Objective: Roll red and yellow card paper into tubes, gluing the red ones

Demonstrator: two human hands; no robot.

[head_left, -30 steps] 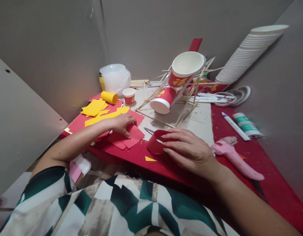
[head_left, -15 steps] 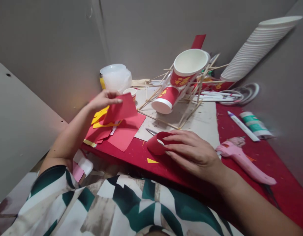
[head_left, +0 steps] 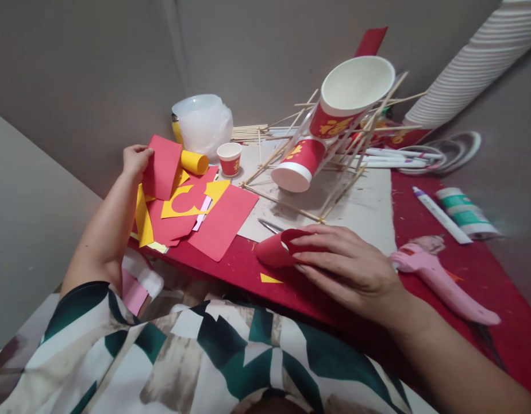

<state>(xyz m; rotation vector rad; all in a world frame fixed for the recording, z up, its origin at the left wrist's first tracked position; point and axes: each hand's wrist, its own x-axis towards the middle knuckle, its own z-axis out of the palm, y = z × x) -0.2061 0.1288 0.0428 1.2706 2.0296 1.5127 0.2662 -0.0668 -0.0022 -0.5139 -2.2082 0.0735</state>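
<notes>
Red paper sheet (head_left: pixel 162 168) at ten o'clock — left hand (head_left: pixel 135 161) pinches its left edge. Right hand (head_left: pixel 351 265), toward five o'clock, grips the curled red paper (head_left: pixel 269 251) at six — pink glue gun (head_left: pixel 446 282) at four, cup-and-stick frame (head_left: pixel 332 123) at one.

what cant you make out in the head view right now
All in the head view:
- top of the paper cup stack: cut off by the picture's upper right corner
- right part of the red paper loop: covered by the right hand
- any lettering on the white marker: too small
</notes>
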